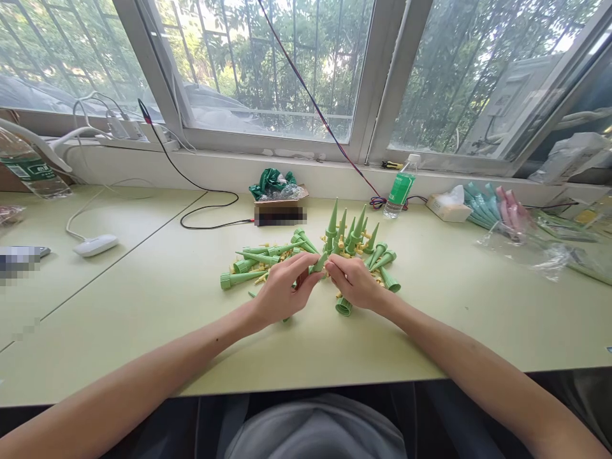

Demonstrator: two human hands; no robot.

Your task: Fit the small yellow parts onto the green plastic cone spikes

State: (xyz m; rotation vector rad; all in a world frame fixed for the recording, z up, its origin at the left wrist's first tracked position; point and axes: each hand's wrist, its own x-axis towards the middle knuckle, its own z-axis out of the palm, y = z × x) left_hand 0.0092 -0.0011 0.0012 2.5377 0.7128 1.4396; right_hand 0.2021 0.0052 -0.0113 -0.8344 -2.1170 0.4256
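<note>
Currently, the left hand [288, 287] is closed around 1 green cone [319, 262], above the tabletop [229, 344]. The right hand [352, 280] has its fingers pinched at the cone's end; what they grip, I cannot tell. Green spikes [356, 234] stand behind the hands, and more green spikes [258, 258] lie at the left.

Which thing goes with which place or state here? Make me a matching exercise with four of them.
Things:
1. Computer mouse
2. Tissue box
3. Left hand
4. Clustered watering spikes

Places and states:
A. Just right of the standing water bottle
B. Green, standing with tips up
C. White, lying on the left part of the desk
D. Closed on a single green spike

Right pairs: 1-C, 2-A, 3-D, 4-B
</note>
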